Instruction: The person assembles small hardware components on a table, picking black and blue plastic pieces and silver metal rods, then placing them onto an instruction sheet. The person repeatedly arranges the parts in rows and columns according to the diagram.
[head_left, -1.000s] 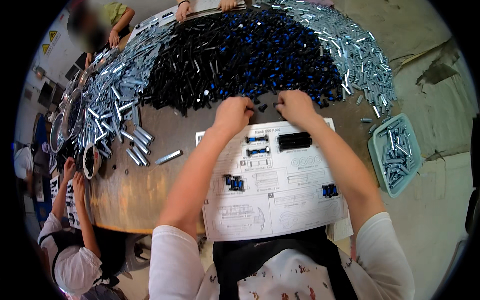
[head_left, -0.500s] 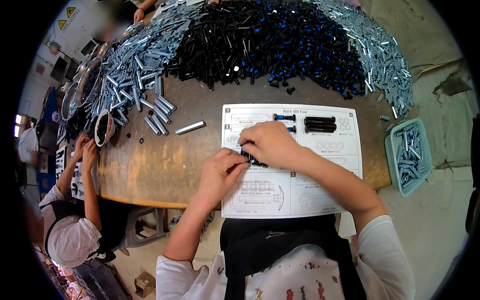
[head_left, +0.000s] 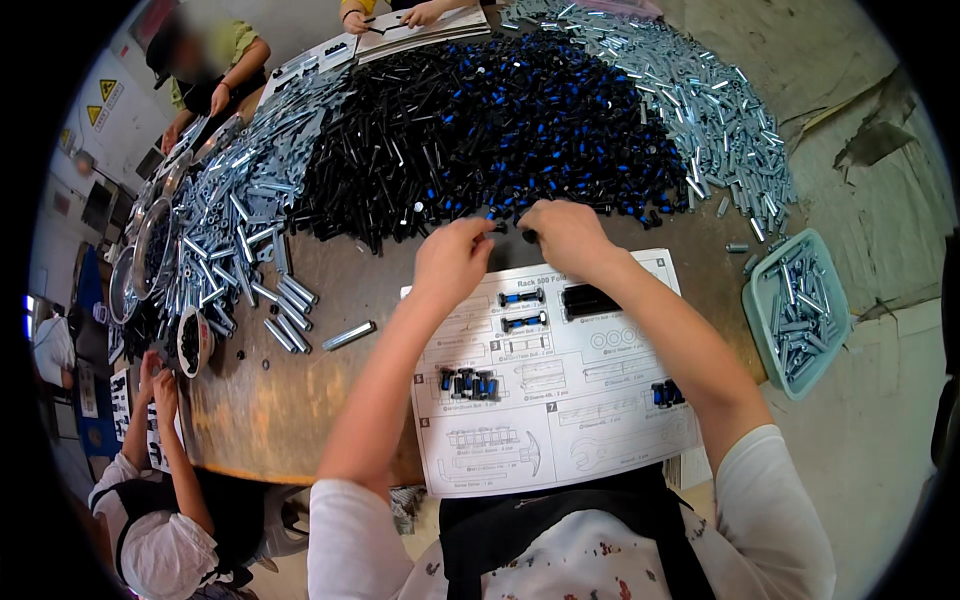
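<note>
Both hands reach to the near edge of the black and blue parts heap (head_left: 480, 130) mid-worktop, left hand (head_left: 452, 262) and right hand (head_left: 568, 236) each pinching a small black piece, best lifted singly and set onto the matching outline on the sorting sheet (head_left: 560, 390).
</note>
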